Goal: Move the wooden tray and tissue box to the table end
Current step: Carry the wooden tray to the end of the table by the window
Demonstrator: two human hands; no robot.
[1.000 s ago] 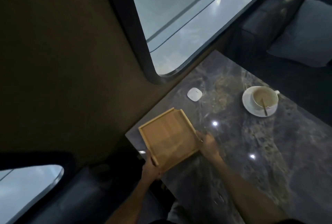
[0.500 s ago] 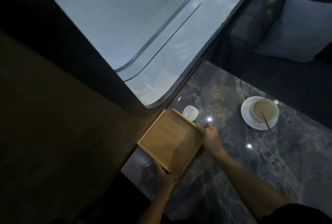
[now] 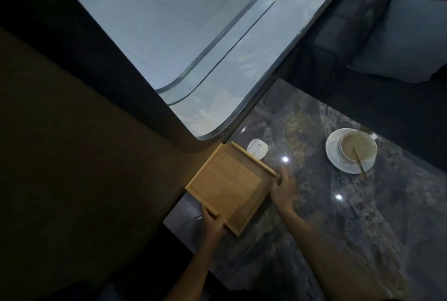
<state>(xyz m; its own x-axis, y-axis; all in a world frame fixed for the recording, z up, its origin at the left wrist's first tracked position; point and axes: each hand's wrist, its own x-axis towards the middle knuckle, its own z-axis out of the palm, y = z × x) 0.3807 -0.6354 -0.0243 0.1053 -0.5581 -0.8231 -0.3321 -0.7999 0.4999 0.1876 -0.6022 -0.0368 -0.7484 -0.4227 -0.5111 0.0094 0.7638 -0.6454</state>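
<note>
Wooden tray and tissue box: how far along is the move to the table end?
Nearly done: the wooden tray sits against the wall-side edge of the marble table, beside a small white device. In hand: the left hand holds its near corner; the right hand is at its right corner. Left: no tissue box is in view.

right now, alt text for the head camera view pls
Two bare hands, the left hand and right hand, hold a square light wooden tray at the wall-side end of a dark marble table. A small white square device lies just beyond it; a white cup on a saucer sits further right.
</note>
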